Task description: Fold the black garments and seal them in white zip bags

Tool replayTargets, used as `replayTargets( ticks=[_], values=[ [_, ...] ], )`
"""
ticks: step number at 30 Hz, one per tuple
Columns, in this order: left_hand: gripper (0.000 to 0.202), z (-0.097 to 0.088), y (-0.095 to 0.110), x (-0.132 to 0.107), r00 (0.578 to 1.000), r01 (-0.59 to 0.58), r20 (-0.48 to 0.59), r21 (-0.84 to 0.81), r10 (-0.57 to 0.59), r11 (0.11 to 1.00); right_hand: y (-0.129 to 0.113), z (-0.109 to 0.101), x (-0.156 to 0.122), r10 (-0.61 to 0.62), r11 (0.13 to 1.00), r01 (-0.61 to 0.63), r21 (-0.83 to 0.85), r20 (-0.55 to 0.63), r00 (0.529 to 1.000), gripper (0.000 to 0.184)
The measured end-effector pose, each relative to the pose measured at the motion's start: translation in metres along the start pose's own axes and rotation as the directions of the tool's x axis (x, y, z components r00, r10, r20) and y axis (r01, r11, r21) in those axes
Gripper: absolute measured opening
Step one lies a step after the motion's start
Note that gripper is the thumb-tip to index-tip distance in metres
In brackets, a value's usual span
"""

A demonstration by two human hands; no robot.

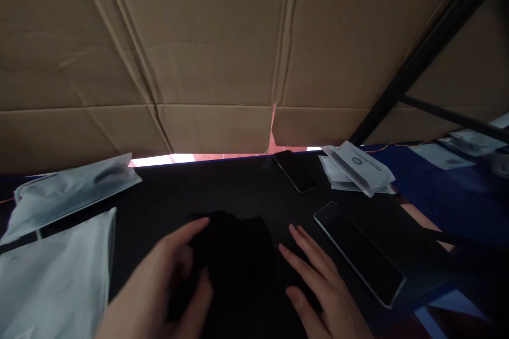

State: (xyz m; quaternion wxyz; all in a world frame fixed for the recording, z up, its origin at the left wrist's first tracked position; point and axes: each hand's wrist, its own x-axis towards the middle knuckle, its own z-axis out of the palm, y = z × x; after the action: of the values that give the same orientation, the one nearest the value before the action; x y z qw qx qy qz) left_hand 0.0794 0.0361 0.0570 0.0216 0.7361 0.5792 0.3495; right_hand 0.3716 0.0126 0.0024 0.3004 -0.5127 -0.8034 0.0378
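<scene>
A very dark piece of fabric (238,259) lies on the black tabletop (191,185) between my hands; its folds are hard to make out. At its left edge is my left hand (163,275), index finger stretched out and thumb apart, with blur on the fingers. My right hand (318,275) rests at the fabric's right side, fingers spread and nothing in them. Just right of that hand lies a phone (360,254) with a dark screen. Another dark phone (296,170) lies farther back.
White frosted pouches (55,275) lie on the left. Printed white packets (358,167) sit at the back right, near a blue surface (445,196) holding more packets. Cardboard (214,53) walls the far side. A black metal bar (425,47) slants down on the right.
</scene>
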Motion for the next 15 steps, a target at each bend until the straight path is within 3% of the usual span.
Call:
replayTargets(
  ticks=[3,5,8,10,13,15],
  values=[
    [0.045,0.024,0.037,0.003,0.969,-0.238,0.064,-0.012,0.238,0.971,0.001,0.001,0.0,-0.02,1.0,0.02,-0.001,-0.019,1.0,0.05],
    [0.048,0.041,0.046,-0.004,0.924,-0.371,0.12,0.05,0.363,0.927,0.001,0.002,0.0,-0.022,1.0,0.021,-0.008,-0.029,0.999,0.049],
    [0.064,0.06,0.039,-0.018,0.878,-0.475,0.18,0.216,0.444,0.853,0.001,0.001,0.001,-0.001,1.0,0.001,0.002,-0.039,0.999,0.048],
    [0.078,0.064,0.032,-0.023,0.86,-0.507,0.203,0.236,0.468,0.829,0.0,-0.001,0.001,0.003,1.0,-0.003,0.015,-0.039,0.999,0.047],
    [0.09,0.057,0.027,-0.022,0.822,-0.545,0.272,0.125,0.499,0.829,0.0,-0.001,0.001,0.008,1.0,-0.007,0.02,-0.039,0.999,0.044],
    [0.081,0.044,0.014,-0.022,0.834,-0.501,0.299,0.057,0.464,0.864,0.001,-0.001,0.0,0.019,0.999,-0.017,0.034,-0.05,0.999,0.044]
  ],
)
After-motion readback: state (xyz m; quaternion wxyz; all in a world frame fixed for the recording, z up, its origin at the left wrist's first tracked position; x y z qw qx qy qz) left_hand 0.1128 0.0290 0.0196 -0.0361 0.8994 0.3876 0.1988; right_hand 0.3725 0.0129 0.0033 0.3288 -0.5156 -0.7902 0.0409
